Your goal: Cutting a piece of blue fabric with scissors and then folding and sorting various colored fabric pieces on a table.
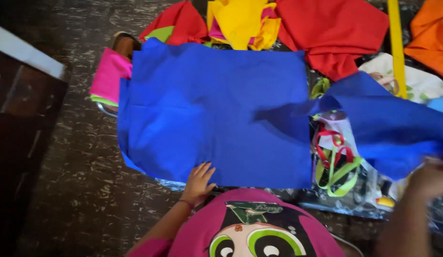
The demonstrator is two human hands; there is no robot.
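Blue fabric sheet (216, 114) lies flat on the pile under your left hand (198, 183), fingers spread and pressing its near edge. Your right hand (433, 178), blurred, seems to pinch a second blue piece (393, 123) lifted at the right; laying it squarely over calls for matching edges.

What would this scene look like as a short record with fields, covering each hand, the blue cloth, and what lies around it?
left hand: left hand rests flat on the near edge of the flat blue cloth
right hand: right hand, blurred, grips the second blue cloth, which is lifted off the pile
beyond: red cloth, yellow cloth, orange cloth
left of flat cloth: pink cloth
between the blue pieces: red and green straps
surface: dark speckled floor
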